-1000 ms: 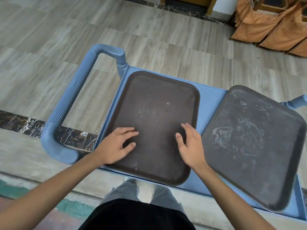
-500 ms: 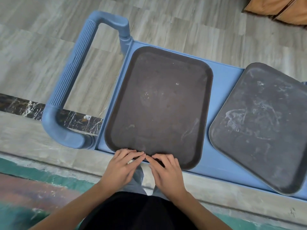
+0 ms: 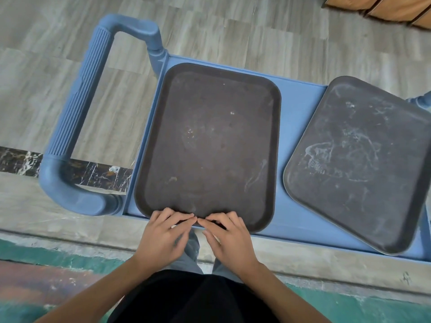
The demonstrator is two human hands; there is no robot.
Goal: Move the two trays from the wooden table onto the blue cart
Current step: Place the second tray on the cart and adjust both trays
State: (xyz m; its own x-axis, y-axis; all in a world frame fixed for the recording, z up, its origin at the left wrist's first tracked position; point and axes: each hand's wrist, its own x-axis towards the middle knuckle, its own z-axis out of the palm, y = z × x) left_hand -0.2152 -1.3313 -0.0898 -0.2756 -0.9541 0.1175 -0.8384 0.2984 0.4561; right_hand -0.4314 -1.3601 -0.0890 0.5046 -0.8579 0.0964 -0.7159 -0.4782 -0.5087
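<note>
Two dark brown trays lie on the blue cart [image 3: 297, 127]. The left tray [image 3: 210, 141] sits flat against the handle end. The right tray [image 3: 356, 159] lies askew, scuffed with pale marks, and its far corner reaches past the cart's edge. My left hand [image 3: 161, 238] and my right hand [image 3: 231, 241] are side by side at the left tray's near rim. The fingertips of both hands rest on that rim and nearly meet. Neither hand lifts the tray.
The cart's ribbed blue handle [image 3: 79, 108] loops out to the left. Grey wood-pattern floor surrounds the cart, with a dark marble strip [image 3: 21, 159] at the left. Orange fabric-covered furniture [image 3: 384, 8] stands at the top right. My legs are directly below the cart's near edge.
Both hands slid back from the left tray's flat surface to its near rim and came together. Over the last half second they have barely moved.
</note>
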